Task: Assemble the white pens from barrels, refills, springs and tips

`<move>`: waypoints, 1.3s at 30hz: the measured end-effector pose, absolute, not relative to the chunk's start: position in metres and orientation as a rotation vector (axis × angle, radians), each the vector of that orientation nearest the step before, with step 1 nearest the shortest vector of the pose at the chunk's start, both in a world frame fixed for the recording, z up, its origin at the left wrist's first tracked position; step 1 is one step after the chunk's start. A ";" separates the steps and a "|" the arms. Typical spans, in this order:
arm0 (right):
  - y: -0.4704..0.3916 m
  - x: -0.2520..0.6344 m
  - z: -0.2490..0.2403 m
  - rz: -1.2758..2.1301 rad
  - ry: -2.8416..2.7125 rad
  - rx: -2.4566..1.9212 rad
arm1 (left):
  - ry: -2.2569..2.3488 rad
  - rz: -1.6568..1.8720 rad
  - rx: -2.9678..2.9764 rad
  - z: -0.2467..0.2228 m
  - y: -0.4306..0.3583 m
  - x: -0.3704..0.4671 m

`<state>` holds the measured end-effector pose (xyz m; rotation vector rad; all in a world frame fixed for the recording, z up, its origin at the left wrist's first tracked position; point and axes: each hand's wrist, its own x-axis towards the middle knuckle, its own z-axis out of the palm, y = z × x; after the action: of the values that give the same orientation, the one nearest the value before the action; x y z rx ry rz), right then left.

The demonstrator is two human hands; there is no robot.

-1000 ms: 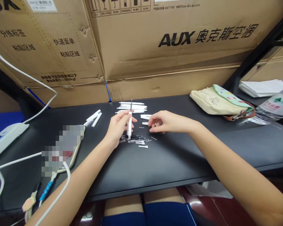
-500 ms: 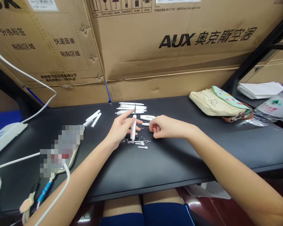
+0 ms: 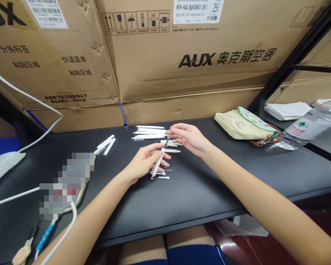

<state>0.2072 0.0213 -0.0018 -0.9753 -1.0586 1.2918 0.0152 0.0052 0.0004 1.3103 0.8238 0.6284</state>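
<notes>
My left hand (image 3: 147, 160) is closed around a white pen barrel (image 3: 157, 164), held tilted with its upper end leaning right. A dark pen refill (image 3: 167, 141) sticks out of that end. Thumb and fingertips of my right hand (image 3: 188, 137) pinch at the refill's tip; anything small between them is too tiny to make out. Beneath my left hand lie several small clear and white pen parts (image 3: 163, 178), partly hidden by its fingers. Behind the hands several white pens (image 3: 149, 131) lie side by side, and white barrel pieces (image 3: 173, 151) lie just below my right hand.
Several white tubes (image 3: 109, 146) lie at the left beside a blurred phone (image 3: 68, 187) with a white cable. A cream pouch (image 3: 233, 125) and a water bottle (image 3: 306, 127) are at the right. Cardboard boxes (image 3: 193, 88) stand along the back of the black table (image 3: 198, 198).
My right hand has risen from the tabletop to the refill's tip. The pen in my left hand has gone from nearly upright to leaning right. The camera view has shifted slightly.
</notes>
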 end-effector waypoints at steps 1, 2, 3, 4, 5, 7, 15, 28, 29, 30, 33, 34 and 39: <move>0.021 0.207 -0.002 1.295 -1.060 -0.971 | 0.825 0.629 1.308 0.000 0.005 0.015; 0.021 0.206 -0.001 1.297 -1.064 -0.973 | 0.826 0.630 1.306 0.000 0.005 0.015; 0.020 0.206 -0.001 1.296 -1.071 -0.979 | 0.826 0.631 1.304 0.000 0.005 0.015; 0.020 0.206 -0.001 1.293 -1.081 -0.987 | 0.828 0.632 1.302 0.000 0.005 0.015; 0.020 0.206 -0.001 1.289 -1.093 -0.995 | 0.829 0.634 1.301 0.000 0.005 0.016; 0.019 0.206 -0.001 1.291 -1.119 -1.005 | 0.831 0.642 1.301 0.000 0.004 0.016; 0.018 0.208 0.004 1.253 -1.102 -1.053 | 0.833 0.659 1.291 0.000 0.005 0.016; 0.018 0.210 0.000 1.302 -1.324 -1.104 | 0.865 0.699 1.288 0.002 0.004 0.017; 0.019 0.212 0.001 1.241 -1.362 -1.139 | 0.876 0.714 1.285 0.002 0.004 0.017; 0.019 0.214 0.001 1.151 -1.429 -1.189 | 0.889 0.733 1.280 0.003 0.004 0.017; 0.019 0.219 0.002 0.782 -1.788 -1.371 | 0.925 0.807 1.261 0.004 0.005 0.017; 0.019 0.221 0.002 0.669 -1.914 -1.417 | 0.932 0.834 1.254 0.004 0.006 0.017; 0.014 0.219 -0.002 0.466 -2.255 -1.500 | 0.931 0.919 1.221 0.005 0.008 0.015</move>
<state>0.2193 0.0142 -0.0023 -1.5002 -2.2546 0.4658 0.0145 0.0084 0.0049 1.2211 0.9309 0.9186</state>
